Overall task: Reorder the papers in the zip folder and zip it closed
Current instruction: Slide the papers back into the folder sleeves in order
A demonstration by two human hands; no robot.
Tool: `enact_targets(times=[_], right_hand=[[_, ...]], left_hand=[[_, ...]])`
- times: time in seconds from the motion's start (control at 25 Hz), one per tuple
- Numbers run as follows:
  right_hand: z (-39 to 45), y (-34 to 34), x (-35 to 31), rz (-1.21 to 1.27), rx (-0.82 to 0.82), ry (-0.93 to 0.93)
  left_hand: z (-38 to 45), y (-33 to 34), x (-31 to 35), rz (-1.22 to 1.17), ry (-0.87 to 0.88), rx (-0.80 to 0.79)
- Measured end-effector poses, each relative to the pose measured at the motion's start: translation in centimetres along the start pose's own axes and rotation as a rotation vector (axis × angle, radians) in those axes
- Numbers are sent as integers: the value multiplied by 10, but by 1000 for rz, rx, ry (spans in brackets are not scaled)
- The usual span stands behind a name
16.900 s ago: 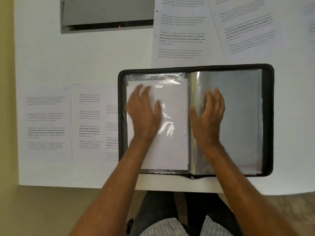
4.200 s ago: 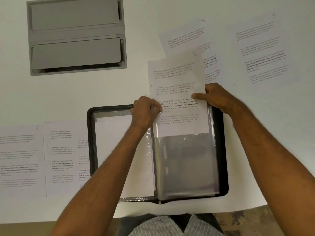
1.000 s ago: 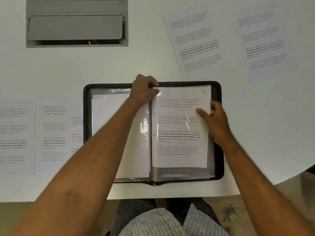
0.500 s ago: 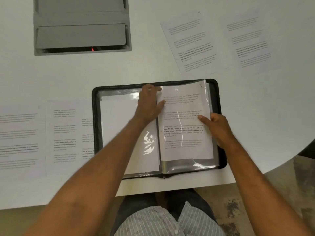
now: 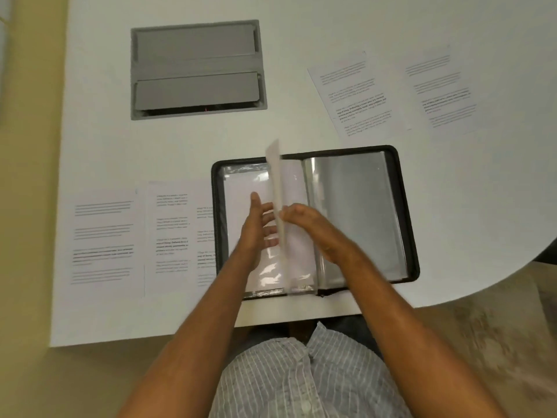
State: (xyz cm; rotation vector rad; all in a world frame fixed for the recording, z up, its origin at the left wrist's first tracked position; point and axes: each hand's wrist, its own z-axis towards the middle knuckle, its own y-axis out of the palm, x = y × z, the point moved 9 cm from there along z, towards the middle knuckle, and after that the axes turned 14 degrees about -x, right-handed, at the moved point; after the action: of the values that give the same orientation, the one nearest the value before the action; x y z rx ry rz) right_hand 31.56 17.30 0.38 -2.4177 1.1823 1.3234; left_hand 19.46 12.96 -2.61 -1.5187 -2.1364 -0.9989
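The zip folder (image 5: 401, 212) is lying open near the front edge of the tabletop (image 5: 180, 146), and the sleeve (image 5: 277, 191) that half a second ago was lying flat on the right half with its printed sheet facing up is now standing on edge over the spine, turning toward the left half. The right hand (image 5: 310, 224) is carrying it across, its fingers curled on the sleeve's free edge, though blur keeps me from seeing the exact grip. The left hand (image 5: 256, 224) is waiting just beside the sleeve with its fingers spread and straight, apparently ready to receive it.

The turn is uncovering an empty clear sleeve (image 5: 352, 212) on the right half. I judge that one sheet is now filed and the next slot is being opened up. Loose papers are still lying out: two near the far right corner (image 5: 358, 95), and several along the left of the folder (image 5: 168, 236). So the reordering looks only partly done, with the zipping still to come.
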Motion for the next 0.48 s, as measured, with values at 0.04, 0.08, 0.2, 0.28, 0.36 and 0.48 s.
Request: enact_targets(times=[0.04,0.08,0.2,0.28,0.36,0.48], right_hand=[[7,18,5,-22,-13,2],[13,32,12,-51,-20,7],[21,49,42,-174,5,74],[19,49,57,-255,13,118],[19,41,64,-312,18,140],[35,12,50,-361,81,100]], left_hand=[[-6,-13,-1,-46,8,27],[-11,-23,0,-83,21,39],[-16,-50,-4,-14,-19,94],[-12,-70,-11,142,-82,150],[-6,-93,-14,216,-50,234],[4,-115,-20,213,11,257]])
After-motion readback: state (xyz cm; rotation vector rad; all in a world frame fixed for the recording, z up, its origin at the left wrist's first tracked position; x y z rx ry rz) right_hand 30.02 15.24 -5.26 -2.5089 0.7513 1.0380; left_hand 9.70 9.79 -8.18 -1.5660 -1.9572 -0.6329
